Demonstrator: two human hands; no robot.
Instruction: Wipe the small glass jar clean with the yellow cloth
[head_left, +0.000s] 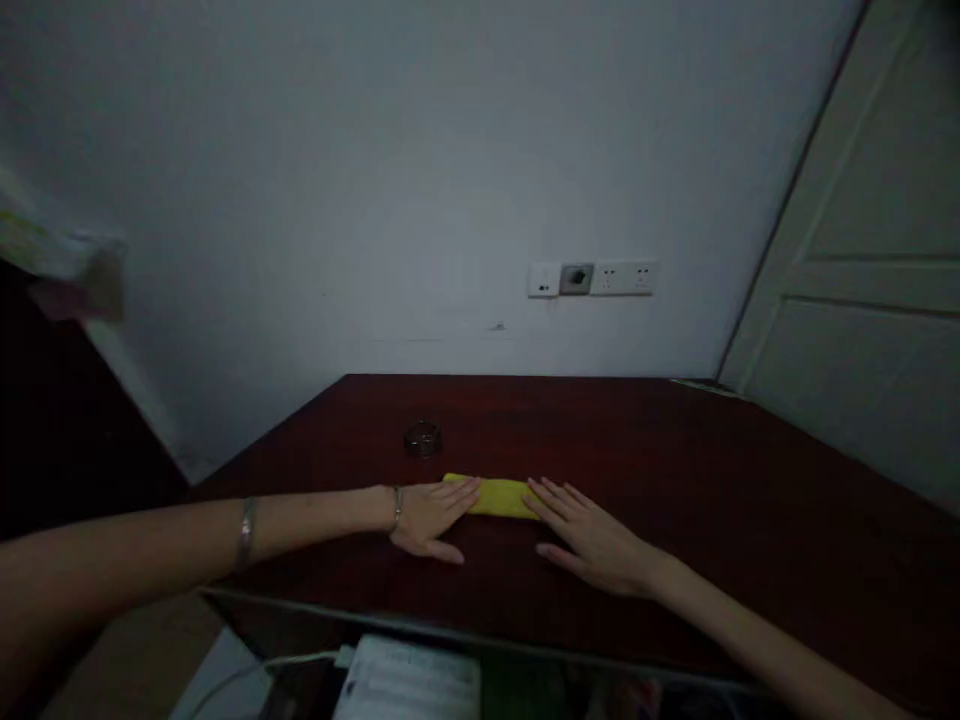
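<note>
On dark red tabletop [637, 430]: left hand [429, 515], palm down, fingers extended, close together, thumb apart, lying over left end of yellow cloth [501, 498]; right hand [600, 540], palm down, fingers extended, slightly spread, tips on cloth's right end; nothing gripped by either. Cloth: narrow strip, flat, bridging hands. Behind left hand: dark ring-shaped object [422, 447]. Beyond: pale wall [300, 200], socket row [622, 279]; far right, panelled door [885, 210]

The cloth [501, 498] is yellow, a flat, narrow strip lying lengthwise from side to side on the dark red table [645, 440]. Fingers partly cover both ends; its far left corner shows beyond them.
</note>
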